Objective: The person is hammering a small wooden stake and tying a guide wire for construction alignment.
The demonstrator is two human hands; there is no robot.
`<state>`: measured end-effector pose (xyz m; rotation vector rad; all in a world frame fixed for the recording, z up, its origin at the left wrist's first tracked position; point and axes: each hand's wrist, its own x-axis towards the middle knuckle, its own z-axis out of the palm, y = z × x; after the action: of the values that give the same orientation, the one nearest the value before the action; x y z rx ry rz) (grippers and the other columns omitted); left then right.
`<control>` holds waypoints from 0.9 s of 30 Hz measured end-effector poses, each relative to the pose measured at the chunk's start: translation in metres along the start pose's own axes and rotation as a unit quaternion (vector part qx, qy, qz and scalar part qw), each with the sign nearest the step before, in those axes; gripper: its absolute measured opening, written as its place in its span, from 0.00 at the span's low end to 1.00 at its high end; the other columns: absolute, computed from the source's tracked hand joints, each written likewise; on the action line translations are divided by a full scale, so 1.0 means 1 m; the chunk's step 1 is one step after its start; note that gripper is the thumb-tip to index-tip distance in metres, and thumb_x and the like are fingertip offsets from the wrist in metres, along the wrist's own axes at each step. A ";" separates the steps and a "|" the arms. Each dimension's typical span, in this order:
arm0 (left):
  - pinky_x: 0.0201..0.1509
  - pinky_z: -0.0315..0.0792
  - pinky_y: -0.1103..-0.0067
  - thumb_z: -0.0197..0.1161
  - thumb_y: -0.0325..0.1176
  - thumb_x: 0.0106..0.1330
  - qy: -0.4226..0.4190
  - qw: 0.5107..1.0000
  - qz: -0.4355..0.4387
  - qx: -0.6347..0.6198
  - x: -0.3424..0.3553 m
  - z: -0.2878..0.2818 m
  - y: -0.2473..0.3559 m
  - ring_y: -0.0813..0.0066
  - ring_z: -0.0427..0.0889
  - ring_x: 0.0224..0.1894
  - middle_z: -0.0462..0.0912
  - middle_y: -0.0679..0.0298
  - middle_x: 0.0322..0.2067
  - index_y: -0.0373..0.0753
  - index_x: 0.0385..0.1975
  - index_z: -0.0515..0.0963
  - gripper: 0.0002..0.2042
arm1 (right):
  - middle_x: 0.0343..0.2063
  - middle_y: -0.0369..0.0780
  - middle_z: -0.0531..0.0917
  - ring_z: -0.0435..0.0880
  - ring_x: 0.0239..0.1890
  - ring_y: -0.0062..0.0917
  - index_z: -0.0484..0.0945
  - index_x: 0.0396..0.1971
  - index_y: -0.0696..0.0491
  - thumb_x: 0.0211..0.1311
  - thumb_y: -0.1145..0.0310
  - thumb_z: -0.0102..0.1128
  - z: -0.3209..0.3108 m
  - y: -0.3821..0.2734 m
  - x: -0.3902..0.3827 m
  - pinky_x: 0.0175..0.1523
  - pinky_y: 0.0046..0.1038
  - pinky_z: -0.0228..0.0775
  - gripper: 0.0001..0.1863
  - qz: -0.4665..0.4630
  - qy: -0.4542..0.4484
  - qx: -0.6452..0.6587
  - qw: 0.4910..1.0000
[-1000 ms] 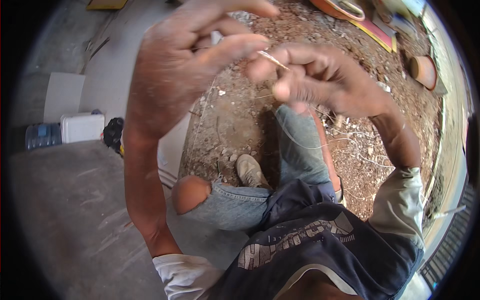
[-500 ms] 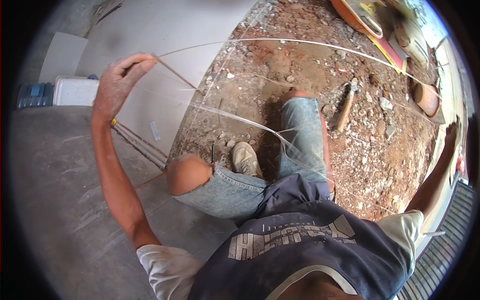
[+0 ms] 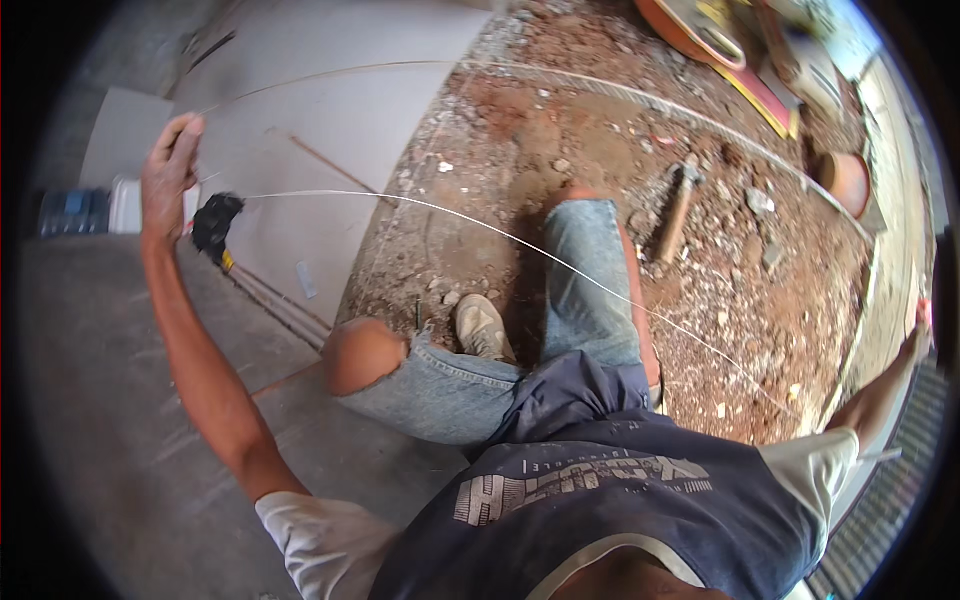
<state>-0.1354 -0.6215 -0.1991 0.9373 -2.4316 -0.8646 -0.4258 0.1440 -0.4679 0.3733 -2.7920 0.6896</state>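
Note:
Out to the left, my left hand (image 3: 172,175) is closed in a pinch, fingertips pressed together on a thin pale string (image 3: 400,64). That string arcs over the white board and the dirt toward the right. A second white strand (image 3: 500,232) crosses in front of my bent knees, from near the left hand down to the right. My right hand (image 3: 921,335) is stretched out at the far right rim; it is small and blurred, and its fingers cannot be made out. Just below the left hand is a black bristly head (image 3: 214,226) with a yellow collar and thin handles.
A hammer (image 3: 678,215) lies on the rubble-strewn dirt (image 3: 560,120). Beyond it are a clay pot (image 3: 845,182) and an orange basin (image 3: 690,32). A thin brown stick (image 3: 330,163) rests on the white board (image 3: 330,100). Grey concrete floor (image 3: 110,380) lies to the left.
My left hand has moved farther left, uncovering the black bristly head. My right hand has shifted down along the right rim. The loose strands over my knees now show as one clean curve.

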 end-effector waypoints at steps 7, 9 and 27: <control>0.31 0.60 0.86 0.65 0.42 0.63 -0.011 0.993 0.117 -0.001 -0.013 0.063 0.002 0.87 0.65 0.26 0.72 0.74 0.26 0.37 0.36 0.81 0.13 | 0.56 0.48 0.75 0.72 0.61 0.37 0.67 0.61 0.55 0.63 0.66 0.61 -0.022 0.088 0.108 0.65 0.34 0.61 0.27 -0.061 -0.035 -0.053 0.996; 0.33 0.62 0.86 0.66 0.40 0.63 0.015 0.980 0.197 0.024 -0.010 0.050 0.032 0.86 0.66 0.28 0.75 0.73 0.28 0.37 0.35 0.82 0.12 | 0.61 0.46 0.71 0.68 0.64 0.36 0.65 0.63 0.54 0.59 0.62 0.66 0.031 -0.085 0.085 0.68 0.37 0.58 0.33 -0.153 -0.039 -0.074 0.985; 0.48 0.68 0.81 0.66 0.40 0.63 -0.020 0.986 0.142 0.082 -0.021 -0.002 0.016 0.82 0.74 0.39 0.81 0.70 0.33 0.39 0.37 0.84 0.11 | 0.17 0.22 0.62 0.56 0.16 0.08 0.71 0.33 0.43 0.72 0.59 0.50 0.063 -0.230 0.103 0.21 0.15 0.46 0.07 0.136 -0.214 0.688 0.680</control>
<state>-0.1264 -0.5985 -0.1898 0.6073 -2.6188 -0.5946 -0.4635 -0.1029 -0.3955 0.3375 -1.9874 3.0195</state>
